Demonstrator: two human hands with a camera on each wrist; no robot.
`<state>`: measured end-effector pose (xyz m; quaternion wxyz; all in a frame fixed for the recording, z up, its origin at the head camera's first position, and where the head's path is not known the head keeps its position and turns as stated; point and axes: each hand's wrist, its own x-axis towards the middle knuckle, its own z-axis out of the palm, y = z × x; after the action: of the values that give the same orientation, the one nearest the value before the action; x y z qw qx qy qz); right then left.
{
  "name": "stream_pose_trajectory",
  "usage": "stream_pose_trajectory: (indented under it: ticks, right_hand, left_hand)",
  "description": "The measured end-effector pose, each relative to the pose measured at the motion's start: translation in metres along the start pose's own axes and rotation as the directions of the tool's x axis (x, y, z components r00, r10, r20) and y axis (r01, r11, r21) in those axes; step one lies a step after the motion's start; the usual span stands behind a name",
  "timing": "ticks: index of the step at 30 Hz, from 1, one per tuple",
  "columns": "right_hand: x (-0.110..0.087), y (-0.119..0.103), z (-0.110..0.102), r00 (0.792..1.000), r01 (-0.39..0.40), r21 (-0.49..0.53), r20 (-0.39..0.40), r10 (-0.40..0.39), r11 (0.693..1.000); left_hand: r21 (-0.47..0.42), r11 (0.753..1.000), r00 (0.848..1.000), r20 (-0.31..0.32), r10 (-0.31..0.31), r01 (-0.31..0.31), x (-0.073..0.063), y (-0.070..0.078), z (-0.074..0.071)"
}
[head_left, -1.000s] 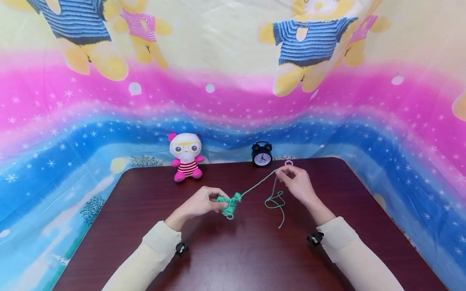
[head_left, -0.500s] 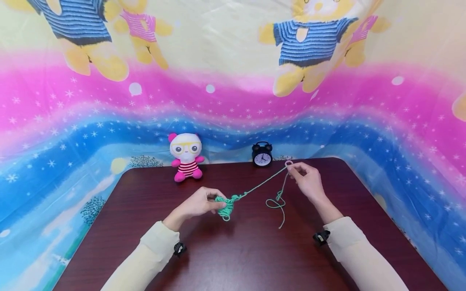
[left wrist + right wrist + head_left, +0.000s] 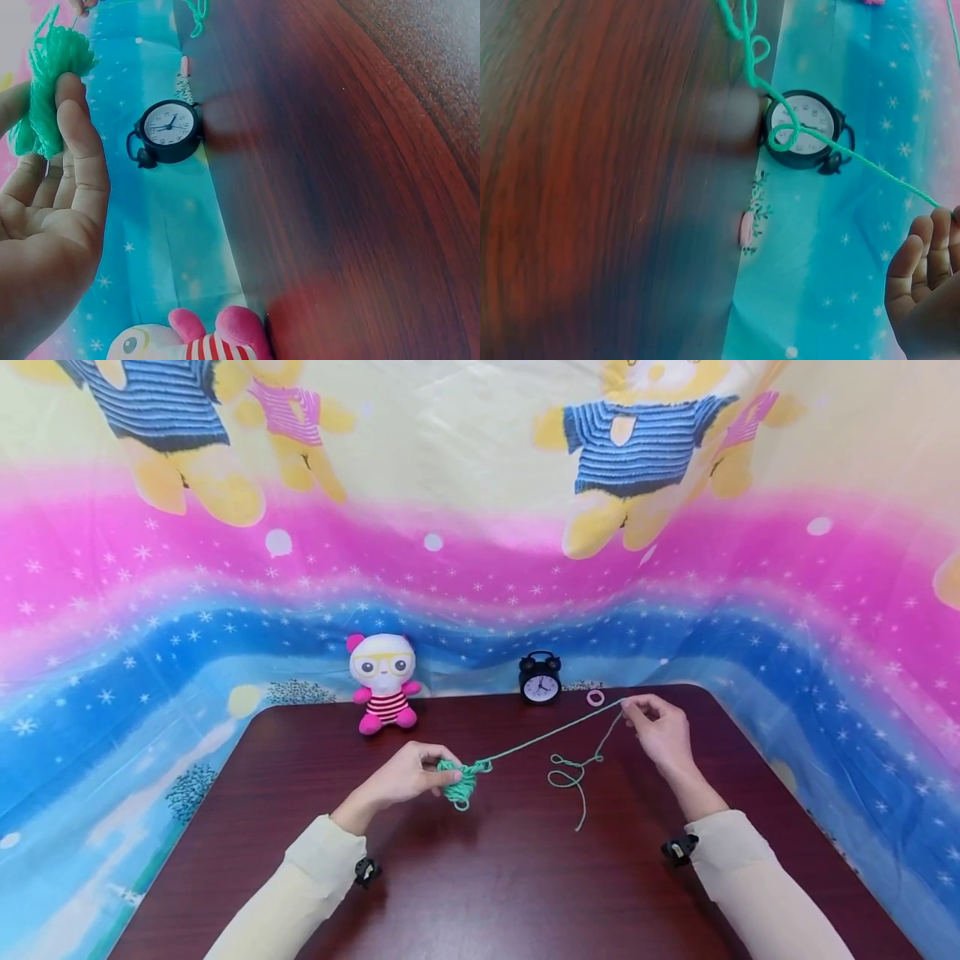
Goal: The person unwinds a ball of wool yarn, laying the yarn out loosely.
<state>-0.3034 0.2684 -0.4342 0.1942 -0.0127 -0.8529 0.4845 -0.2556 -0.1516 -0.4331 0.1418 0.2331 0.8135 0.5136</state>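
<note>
My left hand (image 3: 408,773) grips a small bundle of green yarn (image 3: 459,787) between thumb and fingers, above the table. In the left wrist view the bundle (image 3: 49,94) is bunched, with a loop sticking up. A taut strand (image 3: 555,733) runs from it up and right to my right hand (image 3: 662,733), whose thumb and fingertips pinch it. Below that pinch a loose tail (image 3: 573,777) hangs in curls down toward the tabletop. In the right wrist view the tail (image 3: 784,105) loops in front of the clock, and the pinching fingertips are partly cut off.
On the dark wooden table (image 3: 495,877), a panda plush (image 3: 385,685) sits at the back left. A black alarm clock (image 3: 540,678) stands at the back edge, with a pink ring (image 3: 596,697) right of it. A printed cloth (image 3: 465,568) hangs behind.
My right hand has moved to the right, drawing out a longer strand between the hands. The left hand and bundle have shifted slightly left. The pink ring is now fully uncovered.
</note>
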Motion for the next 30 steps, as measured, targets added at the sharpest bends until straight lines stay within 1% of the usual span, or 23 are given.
stream_pose_trajectory:
  ticks: [11,13,17,20,22,23,26,30]
  right_hand:
    - [0.002,0.008,-0.013,0.996,-0.078,-0.009,-0.038,0.078,0.997]
    - [0.002,0.009,-0.015,0.995,-0.093,-0.02,-0.034,0.092,0.995]
    - [0.002,0.011,-0.019,0.994,-0.109,-0.087,0.002,0.11,0.99]
    - [0.0,0.014,-0.019,0.994,-0.077,-0.154,0.067,0.088,0.985]
    - [-0.001,0.017,-0.019,0.987,-0.048,-0.192,0.139,0.075,0.98]
    - [-0.002,0.019,-0.019,0.981,-0.033,-0.2,0.181,0.07,0.979]
    - [-0.003,0.024,-0.018,0.95,-0.002,-0.217,0.304,0.069,0.976]
    - [-0.004,0.029,-0.017,0.897,0.028,-0.243,0.434,0.083,0.97]
  left_hand:
    - [-0.006,1.0,1.0,-0.007,-0.006,0.005,0.0,-0.004,-0.001]
    - [-0.01,1.0,1.0,-0.014,-0.006,0.006,0.0,-0.005,-0.001]
    - [-0.033,0.999,0.999,-0.049,-0.003,0.001,-0.002,-0.004,-0.002]
    - [-0.056,0.998,0.997,-0.081,0.0,-0.005,-0.001,-0.002,-0.001]
    - [-0.079,0.997,0.995,-0.099,0.001,-0.009,-0.001,0.0,-0.001]
    - [-0.088,0.996,0.994,-0.108,0.002,-0.011,-0.001,0.001,0.0]
    - [-0.103,0.994,0.992,-0.128,0.013,-0.026,0.001,0.003,0.001]
    - [-0.107,0.993,0.991,-0.132,0.031,-0.046,0.002,0.006,0.004]
